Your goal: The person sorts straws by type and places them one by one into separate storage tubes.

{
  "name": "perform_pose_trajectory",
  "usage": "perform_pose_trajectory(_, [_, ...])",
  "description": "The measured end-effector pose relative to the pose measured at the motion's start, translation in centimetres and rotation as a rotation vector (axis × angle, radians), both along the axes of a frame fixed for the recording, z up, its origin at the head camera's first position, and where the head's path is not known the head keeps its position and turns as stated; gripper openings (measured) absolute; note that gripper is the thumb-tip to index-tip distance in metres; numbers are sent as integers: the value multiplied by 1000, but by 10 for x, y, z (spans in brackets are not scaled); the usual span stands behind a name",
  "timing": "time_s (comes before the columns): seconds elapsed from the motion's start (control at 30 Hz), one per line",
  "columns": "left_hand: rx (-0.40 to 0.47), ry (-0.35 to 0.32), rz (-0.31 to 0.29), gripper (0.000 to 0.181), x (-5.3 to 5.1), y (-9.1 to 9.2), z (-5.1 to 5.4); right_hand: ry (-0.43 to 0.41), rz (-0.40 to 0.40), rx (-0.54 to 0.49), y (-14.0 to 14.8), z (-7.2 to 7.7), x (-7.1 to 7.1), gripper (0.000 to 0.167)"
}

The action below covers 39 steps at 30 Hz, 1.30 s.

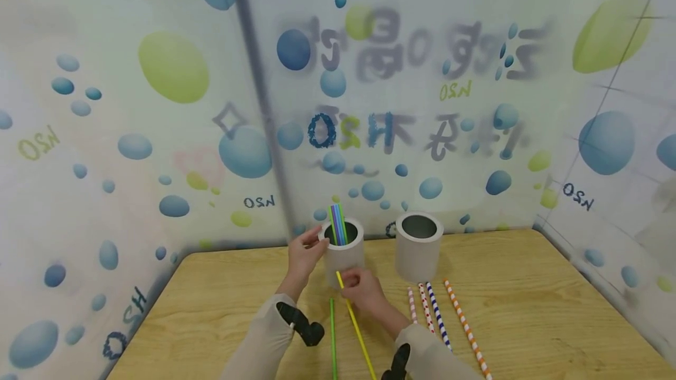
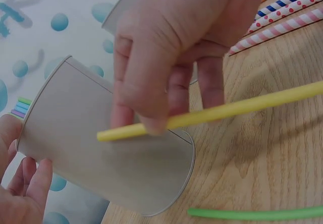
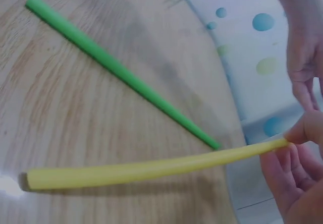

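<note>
My left hand (image 1: 306, 255) holds the left grey canister (image 1: 344, 260) at its rim, its fingertips against the wall in the left wrist view. Several plain coloured straws (image 1: 338, 224) stand upright inside that canister. In front of it, my right hand (image 1: 364, 291) pinches a yellow straw (image 1: 359, 333) near its far end between thumb and fingers. In the right wrist view the straw slants away from the fingertips over the table. A green straw (image 3: 116, 67) lies flat on the wood beside it.
A second grey canister (image 1: 418, 254) stands upright to the right. In front of it lie several patterned straws: pink-striped (image 1: 412, 306), red-dotted (image 1: 425, 309), blue-striped (image 1: 438, 315) and orange-striped (image 1: 467, 330). A patterned curtain (image 1: 369, 92) hangs behind the wooden table (image 1: 544, 304).
</note>
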<state>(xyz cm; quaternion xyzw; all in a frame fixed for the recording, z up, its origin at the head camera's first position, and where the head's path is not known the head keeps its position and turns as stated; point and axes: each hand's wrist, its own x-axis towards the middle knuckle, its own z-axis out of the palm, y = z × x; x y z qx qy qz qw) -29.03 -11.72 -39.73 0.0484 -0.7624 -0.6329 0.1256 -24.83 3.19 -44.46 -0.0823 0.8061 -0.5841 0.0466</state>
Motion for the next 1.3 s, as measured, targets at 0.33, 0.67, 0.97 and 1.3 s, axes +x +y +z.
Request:
perform_pose_trajectory(0.33, [1,-24,-5,41,0,0,0,92,16,-80,6,19,2,26])
perform_pose_trajectory(0.67, [-4,-43,-5,41,0,-1,0,173,-24,-136,17,43,-11,29])
perform_pose_trajectory(0.97, [-4,-48,-8,41,-1,-1,-1,173,-90,-160,24,75,-33,28])
perform_pose_trajectory(1.3, [-1,-60,-9,41,-2,-1,-1,189,-95,-98,21,103,-56,30])
